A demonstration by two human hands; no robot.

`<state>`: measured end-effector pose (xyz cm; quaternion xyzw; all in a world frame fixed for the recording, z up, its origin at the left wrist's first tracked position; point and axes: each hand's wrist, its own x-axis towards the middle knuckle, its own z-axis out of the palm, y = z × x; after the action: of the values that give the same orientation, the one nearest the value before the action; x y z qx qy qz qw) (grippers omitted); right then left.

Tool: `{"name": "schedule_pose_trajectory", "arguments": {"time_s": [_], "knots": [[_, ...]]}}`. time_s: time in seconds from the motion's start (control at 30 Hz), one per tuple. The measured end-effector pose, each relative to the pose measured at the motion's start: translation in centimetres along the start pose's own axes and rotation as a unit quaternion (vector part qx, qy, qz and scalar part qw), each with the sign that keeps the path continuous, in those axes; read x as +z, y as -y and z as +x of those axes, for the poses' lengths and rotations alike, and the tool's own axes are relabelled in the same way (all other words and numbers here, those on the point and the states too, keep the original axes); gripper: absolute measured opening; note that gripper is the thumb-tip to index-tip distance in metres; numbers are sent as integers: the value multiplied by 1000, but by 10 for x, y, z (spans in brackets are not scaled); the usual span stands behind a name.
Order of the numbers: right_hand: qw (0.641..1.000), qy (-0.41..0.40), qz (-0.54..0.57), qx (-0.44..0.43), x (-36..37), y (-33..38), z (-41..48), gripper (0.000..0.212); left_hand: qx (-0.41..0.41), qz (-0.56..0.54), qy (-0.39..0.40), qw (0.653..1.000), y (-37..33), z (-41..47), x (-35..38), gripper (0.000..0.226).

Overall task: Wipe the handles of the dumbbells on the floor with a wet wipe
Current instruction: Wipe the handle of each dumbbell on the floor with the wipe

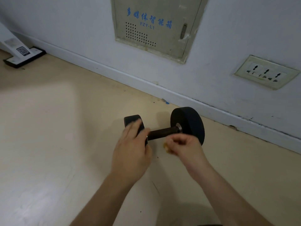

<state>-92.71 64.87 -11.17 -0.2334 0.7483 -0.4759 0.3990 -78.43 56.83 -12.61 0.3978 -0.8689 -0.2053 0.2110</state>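
Two bare forearms reach in from the bottom edge. The left hand [130,149] lies with straight, slightly blurred fingers spread over the smaller left head [130,119] of a black dumbbell [164,132], pressing on it rather than clasping it. The right hand [184,147] is curled into a loose fist just in front of the dark handle [160,134], near the large round right head [189,124]. A small yellowish scrap [167,148] shows at the fist's thumb side. I cannot tell whether the fingers pinch it or whether it is the wipe.

The dumbbell rests on the pale floor [57,128], near the white skirting board [114,72] and roughly parallel to it. Above, the wall carries a beige metal box door [154,30] with blue lettering and a triple socket plate [263,73]. A white appliance foot [24,57] stands at far left.
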Motion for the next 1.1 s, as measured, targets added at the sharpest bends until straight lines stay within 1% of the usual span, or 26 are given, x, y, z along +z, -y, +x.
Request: {"name": "schedule_pose_trajectory", "arguments": {"time_s": [0.07,0.1,0.13,0.17,0.2,0.27,0.3,0.33,0.37,0.43,0.5,0.53,0.6,0.63,0.67,0.7,0.73,0.8,0.83,0.87,0.93,0.97,1.0,1.03,1.07,1.1], "knots": [[993,-18,-102,-62,3,15,35,10,1,114,83,990,13,5,5,71],[984,-10,-150,-92,9,23,54,10,-2,146,118,982,17,4,8,80],[974,8,-195,-114,20,29,72,9,-1,166,134,977,21,2,12,86],[957,35,-255,-131,33,30,90,9,2,179,133,975,24,-1,13,90],[931,69,-327,-144,46,27,104,11,3,180,127,975,25,-2,14,92],[859,130,-469,-162,62,13,117,13,3,175,122,977,26,-1,13,92],[827,135,-518,-171,62,7,118,13,6,180,123,976,29,0,14,92],[805,124,-551,-183,58,2,117,14,11,185,125,975,31,2,14,93],[788,108,-575,-191,51,0,115,15,13,190,125,974,32,2,13,94],[770,61,-609,-179,32,-1,113,13,8,190,123,974,32,3,12,94],[771,29,-617,-153,18,0,114,10,2,184,137,973,33,5,12,91],[781,23,-605,-154,19,3,115,10,-5,179,143,974,33,8,11,90],[803,35,-569,-176,37,6,111,18,-16,179,137,974,31,15,9,90],[802,54,-562,-195,48,3,109,21,-24,178,139,974,32,19,9,92],[792,68,-567,-218,55,-2,105,21,-29,175,147,973,32,24,7,92],[785,58,-569,-236,54,-8,102,19,-28,172,154,973,32,28,4,93],[784,30,-574,-233,45,-11,103,16,-29,167,159,973,32,34,2,94],[777,-9,-599,-193,21,-11,110,11,-31,160,163,973,33,37,0,94],[773,-15,-610,-173,15,-4,116,9,-32,155,160,974,32,38,0,94],[778,-15,-604,-170,15,3,122,9,-32,157,163,973,29,35,2,93],[819,25,-541,-187,34,17,127,14,-11,172,153,973,24,21,4,91],[822,68,-532,-190,46,18,125,17,4,190,141,971,24,15,3,88],[812,106,-544,-185,52,14,118,18,8,185,132,974,22,10,0,82],[792,118,-573,-177,52,7,110,17,23,166,122,978,22,7,1,71],[774,106,-602,-165,45,-1,106,16,41,157,101,982,22,5,0,59],[759,78,-629,-150,37,-6,102,15,53,153,103,981,22,1,-3,50]]}}
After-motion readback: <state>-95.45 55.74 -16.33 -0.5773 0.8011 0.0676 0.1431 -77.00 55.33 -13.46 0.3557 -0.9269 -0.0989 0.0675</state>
